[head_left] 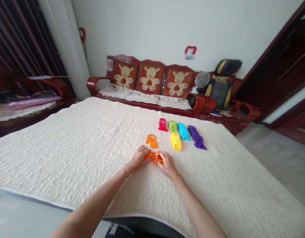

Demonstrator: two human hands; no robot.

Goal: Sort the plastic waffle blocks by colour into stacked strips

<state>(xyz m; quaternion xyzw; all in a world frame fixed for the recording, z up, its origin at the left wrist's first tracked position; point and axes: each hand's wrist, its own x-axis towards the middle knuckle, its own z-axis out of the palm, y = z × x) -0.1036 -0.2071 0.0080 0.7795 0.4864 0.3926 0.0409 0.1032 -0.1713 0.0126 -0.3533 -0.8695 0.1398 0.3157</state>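
Orange interlocking plastic pieces (pixel 154 157) with notched edges are between my two hands, low over the quilted cover. My left hand (pixel 139 158) is closed on their left side. From the right, my right hand (pixel 168 163) grips the other end, its fingertips partly hidden. Just beyond lie more loose orange pieces (pixel 151 140), flat on the cover. To the right of these are a yellow block of pieces (pixel 176 141), a red one (pixel 162 124), a green one (pixel 172 126), a light blue one (pixel 183 131) and a long purple one (pixel 197 137).
The cream quilted cover (pixel 68 142) spreads over a wide flat surface, its near edge close to my body. Behind it stands a dark red wooden sofa (pixel 144 100) with bear-patterned cushions. A small fan (pixel 202 79) and a chair with a massage pad (pixel 220 91) are at the right.
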